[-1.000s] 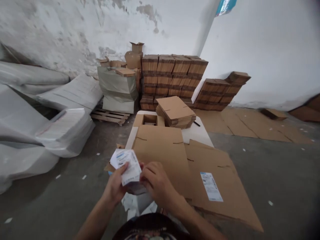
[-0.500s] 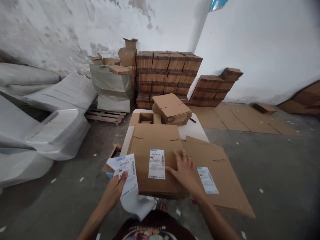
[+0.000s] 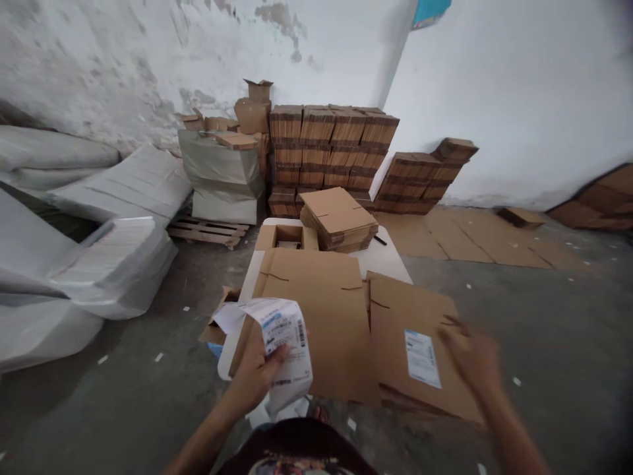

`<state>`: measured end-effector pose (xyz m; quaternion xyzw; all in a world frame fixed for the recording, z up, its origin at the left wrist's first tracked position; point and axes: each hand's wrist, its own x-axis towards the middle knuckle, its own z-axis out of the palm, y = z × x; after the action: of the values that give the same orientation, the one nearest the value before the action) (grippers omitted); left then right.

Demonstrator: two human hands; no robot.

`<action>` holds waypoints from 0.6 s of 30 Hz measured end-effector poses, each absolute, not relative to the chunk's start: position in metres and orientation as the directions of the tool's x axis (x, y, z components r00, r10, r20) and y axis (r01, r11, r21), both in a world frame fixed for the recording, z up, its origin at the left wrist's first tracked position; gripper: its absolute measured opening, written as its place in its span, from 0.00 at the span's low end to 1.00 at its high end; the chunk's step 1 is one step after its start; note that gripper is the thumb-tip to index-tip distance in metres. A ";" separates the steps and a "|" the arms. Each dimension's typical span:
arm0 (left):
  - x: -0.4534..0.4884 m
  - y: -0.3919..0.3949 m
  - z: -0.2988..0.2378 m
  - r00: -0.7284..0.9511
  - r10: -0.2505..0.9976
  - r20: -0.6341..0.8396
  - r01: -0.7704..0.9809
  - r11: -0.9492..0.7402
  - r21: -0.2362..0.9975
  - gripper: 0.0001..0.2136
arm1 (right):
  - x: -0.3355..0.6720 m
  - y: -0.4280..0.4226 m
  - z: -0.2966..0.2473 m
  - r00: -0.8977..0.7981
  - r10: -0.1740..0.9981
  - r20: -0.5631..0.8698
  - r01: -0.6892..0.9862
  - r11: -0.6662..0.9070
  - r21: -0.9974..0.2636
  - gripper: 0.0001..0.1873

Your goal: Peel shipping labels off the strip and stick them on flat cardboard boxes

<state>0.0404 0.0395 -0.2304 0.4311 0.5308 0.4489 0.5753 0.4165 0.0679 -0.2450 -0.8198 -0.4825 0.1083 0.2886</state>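
Note:
My left hand (image 3: 264, 366) is closed on a curling strip of printed shipping labels (image 3: 291, 343), thumb on top, over the left part of a stack of flattened cardboard boxes (image 3: 331, 310). The top sheet of that stack bears no label where it shows. To its right lies a flattened cardboard box (image 3: 390, 349) with a white shipping label (image 3: 422, 359) stuck on it. My right hand (image 3: 469, 356) is at this box's right edge, its fingers curled over the edge and blurred by motion.
The white table (image 3: 395, 260) also carries a smaller cardboard stack (image 3: 339, 211), an open carton (image 3: 289, 236) and a black pen-like item (image 3: 380, 240). Bundled cardboard (image 3: 331, 145) stands against the wall. Plastic-wrapped packs (image 3: 113, 264) lie at left. Paper scraps dot the floor.
My right hand has moved right, and the labelled box from the middle stack now lies on the right pile. My left hand has brought the label strip rightward over the middle stack.

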 end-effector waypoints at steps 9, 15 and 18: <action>0.034 0.038 -0.220 0.065 0.820 -0.569 -0.534 0.510 0.674 0.16 | 0.195 0.049 -0.221 -0.450 0.809 0.379 0.387 0.559 -0.734 0.14; -0.031 0.049 -0.263 -0.519 0.639 -0.568 -0.592 0.212 0.778 0.15 | 0.222 0.082 -0.211 -0.151 0.943 0.297 0.373 0.333 -0.866 0.07; -0.044 0.043 -0.271 -0.459 0.698 -0.550 -0.525 0.286 0.801 0.12 | 0.221 0.108 -0.239 -0.060 0.987 0.148 0.563 0.156 -0.812 0.08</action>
<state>-0.0440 0.0430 -0.2714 0.0701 0.6143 0.5934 0.5154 0.2211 0.1082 -0.2387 -0.5807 -0.6673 0.2912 0.3643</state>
